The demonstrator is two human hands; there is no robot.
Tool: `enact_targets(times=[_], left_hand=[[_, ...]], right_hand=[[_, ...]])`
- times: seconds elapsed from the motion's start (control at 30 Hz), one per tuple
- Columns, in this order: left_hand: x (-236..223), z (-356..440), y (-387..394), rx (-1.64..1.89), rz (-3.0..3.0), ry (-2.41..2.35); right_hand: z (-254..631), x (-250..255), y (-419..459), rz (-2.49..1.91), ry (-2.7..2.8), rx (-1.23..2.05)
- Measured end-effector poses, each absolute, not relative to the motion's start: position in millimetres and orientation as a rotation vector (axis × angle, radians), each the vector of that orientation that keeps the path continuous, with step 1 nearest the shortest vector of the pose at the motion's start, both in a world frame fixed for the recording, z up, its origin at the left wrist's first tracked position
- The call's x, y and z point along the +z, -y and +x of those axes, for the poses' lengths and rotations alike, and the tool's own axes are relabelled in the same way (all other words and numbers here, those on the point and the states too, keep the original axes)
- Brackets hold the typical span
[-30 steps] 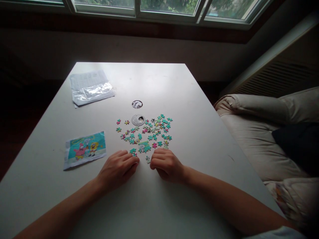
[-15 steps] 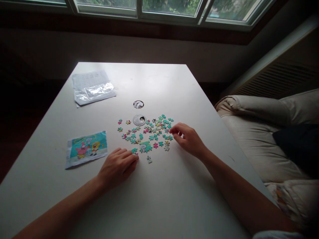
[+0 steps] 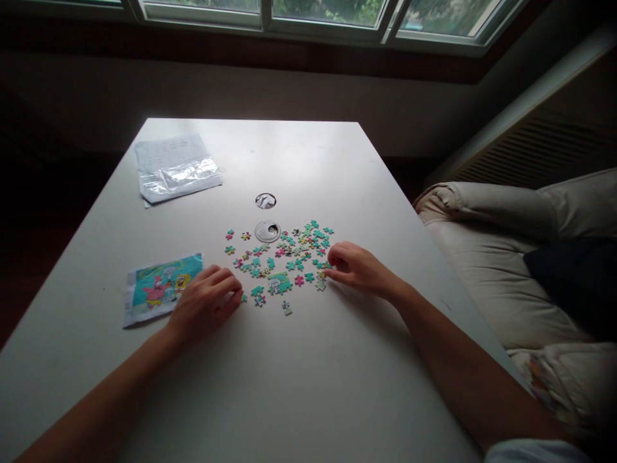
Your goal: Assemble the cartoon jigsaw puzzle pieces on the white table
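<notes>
Small jigsaw pieces (image 3: 290, 265), mostly teal with some pink and yellow, lie loosely scattered mid-table. At the near side of the scatter is a joined block of pieces (image 3: 279, 283) showing part of a cartoon face. My left hand (image 3: 207, 299) rests left of it, fingers curled and closed, overlapping the picture packet (image 3: 157, 289). A small teal puzzle piece (image 3: 243, 298) shows at its fingertips; whether it is held cannot be told. At the right edge of the scatter, my right hand (image 3: 359, 269) has thumb and forefinger closed around a puzzle piece (image 3: 326, 265), partly hidden.
The white table (image 3: 299, 386) has two round holes, one with a grey cover (image 3: 267, 231). A clear plastic bag with papers (image 3: 178, 170) lies at the far left. A cushioned sofa (image 3: 491, 270) stands at the right, and windows (image 3: 328, 11) are beyond.
My left hand has drawn left, onto the packet's corner, uncovering puzzle pieces near its fingertips. My right hand has come slightly lower and nearer, its fingers closing at the scatter's right edge.
</notes>
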State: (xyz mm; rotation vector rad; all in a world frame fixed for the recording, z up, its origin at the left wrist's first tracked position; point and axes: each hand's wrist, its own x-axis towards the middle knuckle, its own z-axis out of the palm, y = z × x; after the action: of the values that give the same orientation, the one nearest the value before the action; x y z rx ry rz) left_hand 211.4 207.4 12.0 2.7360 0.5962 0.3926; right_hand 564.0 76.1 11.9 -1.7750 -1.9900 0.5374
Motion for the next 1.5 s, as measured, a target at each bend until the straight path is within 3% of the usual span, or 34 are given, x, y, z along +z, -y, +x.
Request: enact_targets(times=[0.6,1.2,1.5], left_hand=[[11.8,201.8,-223.4,0.247,2.760,-0.679],[7.3,204.6,-224.3,0.301,2.727,-0.674],[5.2,207.0,-219.4,0.340,2.744,-0.737]], right_hand=[[566.8,0.2,-78.8,-1.769,1.998,0.489],[560.3,10.1,-78.7,-1.776,2.188,0.464],[564.6,1.8,-79.2,-1.855,2.002,0.477]])
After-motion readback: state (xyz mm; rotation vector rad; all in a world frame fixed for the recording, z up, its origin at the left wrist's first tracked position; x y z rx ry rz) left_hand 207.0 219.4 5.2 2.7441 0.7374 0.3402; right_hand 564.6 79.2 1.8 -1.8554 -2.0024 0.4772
